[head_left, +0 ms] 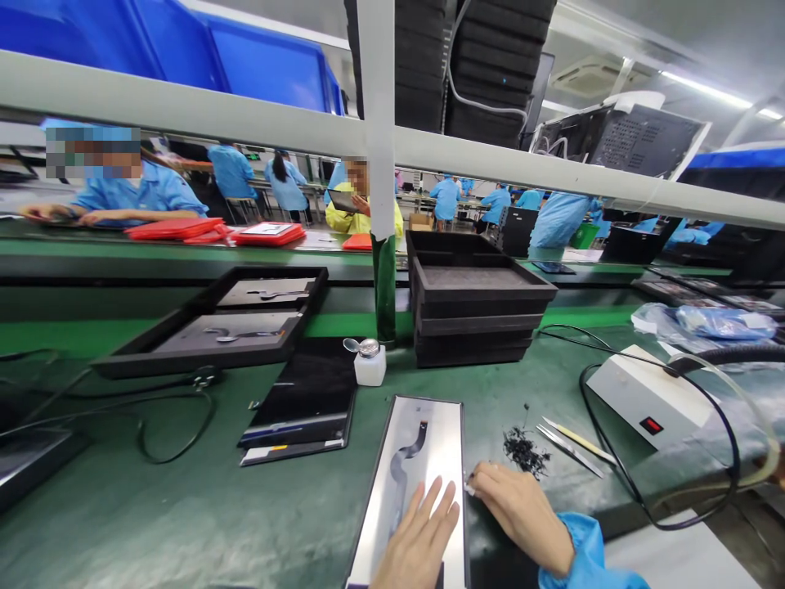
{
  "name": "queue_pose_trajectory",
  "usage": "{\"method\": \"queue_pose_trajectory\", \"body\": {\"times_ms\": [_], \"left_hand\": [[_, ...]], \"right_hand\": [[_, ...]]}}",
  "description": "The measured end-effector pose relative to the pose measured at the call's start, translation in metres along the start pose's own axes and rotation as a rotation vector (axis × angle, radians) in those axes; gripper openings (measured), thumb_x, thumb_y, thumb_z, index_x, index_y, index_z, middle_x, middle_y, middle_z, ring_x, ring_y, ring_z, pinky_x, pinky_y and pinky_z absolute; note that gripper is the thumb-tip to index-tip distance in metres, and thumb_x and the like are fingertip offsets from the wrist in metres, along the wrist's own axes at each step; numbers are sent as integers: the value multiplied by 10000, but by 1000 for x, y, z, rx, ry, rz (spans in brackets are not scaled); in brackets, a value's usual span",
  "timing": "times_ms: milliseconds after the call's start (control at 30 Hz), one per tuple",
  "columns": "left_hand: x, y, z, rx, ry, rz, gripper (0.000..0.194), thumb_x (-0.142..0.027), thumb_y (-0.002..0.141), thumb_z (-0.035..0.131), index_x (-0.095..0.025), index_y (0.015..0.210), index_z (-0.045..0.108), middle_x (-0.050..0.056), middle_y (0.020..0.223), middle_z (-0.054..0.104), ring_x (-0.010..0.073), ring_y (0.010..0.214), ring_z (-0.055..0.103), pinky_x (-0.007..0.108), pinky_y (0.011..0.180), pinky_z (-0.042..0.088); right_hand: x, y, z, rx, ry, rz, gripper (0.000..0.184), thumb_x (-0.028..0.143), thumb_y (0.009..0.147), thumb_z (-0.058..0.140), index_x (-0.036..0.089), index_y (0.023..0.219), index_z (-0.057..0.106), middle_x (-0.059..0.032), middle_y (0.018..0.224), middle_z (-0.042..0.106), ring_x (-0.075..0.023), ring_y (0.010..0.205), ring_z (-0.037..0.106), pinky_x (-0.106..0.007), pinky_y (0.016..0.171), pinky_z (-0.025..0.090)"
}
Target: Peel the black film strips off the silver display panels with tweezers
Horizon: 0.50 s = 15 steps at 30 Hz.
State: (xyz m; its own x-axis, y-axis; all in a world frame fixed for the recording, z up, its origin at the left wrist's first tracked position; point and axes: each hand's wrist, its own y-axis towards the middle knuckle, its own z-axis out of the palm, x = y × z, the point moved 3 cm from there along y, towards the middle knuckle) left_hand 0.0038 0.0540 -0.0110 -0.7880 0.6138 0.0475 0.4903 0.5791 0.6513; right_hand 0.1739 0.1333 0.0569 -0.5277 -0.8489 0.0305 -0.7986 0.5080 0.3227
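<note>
A display panel (438, 442) with a silvery back lies lengthwise before me on the green bench. A dark flex cable (398, 466) curves along its back. My left hand (420, 540) rests on the panel with fingers stretched out, covering its lower part. At the panel's right edge, my right hand (521, 507) is closed in a pinch. A small whitish bit shows at its fingertips, too small to name. Just beyond that hand are a pile of black scraps (526, 452), metal tweezers (570, 450) and a yellowish slim tool (578, 440).
Dark screens (307, 393) lie stacked to the left, beside a white pump bottle (370, 366). Behind are a black tray (202, 360) with panels and stacked black trays (478, 327). A white box (656, 397) with cables stands right. A shelf post (384, 286) rises centrally; co-workers sit beyond.
</note>
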Motion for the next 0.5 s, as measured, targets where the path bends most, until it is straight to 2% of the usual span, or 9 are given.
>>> {"method": "queue_pose_trajectory", "body": {"times_ms": [67, 100, 233, 300, 400, 500], "left_hand": [[0, 0, -1, 5, 11, -5, 472, -152, 926, 584, -55, 1383, 515, 154, 1424, 575, 297, 1463, 335, 446, 1175, 363], [-1, 1, -2, 2, 5, -4, 485, -192, 931, 600, -52, 1386, 508, 160, 1417, 580, 301, 1461, 337, 451, 1172, 367], [-2, 8, -8, -15, -9, 8, 717, -559, 898, 639, -25, 1361, 519, 199, 1367, 611, 339, 1385, 460, 460, 1131, 421], [-2, 9, -9, -22, 6, 5, 756, -623, 886, 620, -25, 1340, 538, 193, 1352, 625, 343, 1323, 535, 450, 1112, 443], [-1, 7, -7, -24, 4, 4, 647, -536, 956, 563, -35, 1364, 524, 171, 1383, 606, 337, 1346, 510, 454, 1101, 453], [-1, 2, -2, 2, 33, -1, 410, -240, 1004, 494, -65, 1374, 526, 131, 1441, 563, 304, 1415, 423, 446, 1125, 427]], "right_hand": [[1, -1, 2, 2, 19, 47, 358, 224, 1091, 227, 241, 898, 527, 13, 804, 644, -146, 694, 644, -269, 536, 354], [2, -2, 3, 2, 8, 59, 358, 221, 1090, 223, 241, 900, 525, 10, 802, 643, -150, 695, 646, -271, 534, 348], [5, -4, 6, 13, -90, 11, 364, 198, 1085, 224, 230, 864, 512, -1, 796, 644, -166, 676, 626, -294, 509, 303], [4, -4, 6, 17, -97, -20, 388, 204, 1087, 206, 228, 848, 510, 1, 791, 644, -168, 672, 617, -301, 509, 301], [1, -2, 3, 24, -63, -36, 424, 236, 1095, 166, 231, 839, 504, 13, 789, 639, -152, 671, 618, -287, 524, 329], [-1, -1, 3, 29, 1, 9, 407, 261, 1099, 170, 237, 875, 510, 16, 811, 641, -146, 693, 631, -273, 543, 353]]}}
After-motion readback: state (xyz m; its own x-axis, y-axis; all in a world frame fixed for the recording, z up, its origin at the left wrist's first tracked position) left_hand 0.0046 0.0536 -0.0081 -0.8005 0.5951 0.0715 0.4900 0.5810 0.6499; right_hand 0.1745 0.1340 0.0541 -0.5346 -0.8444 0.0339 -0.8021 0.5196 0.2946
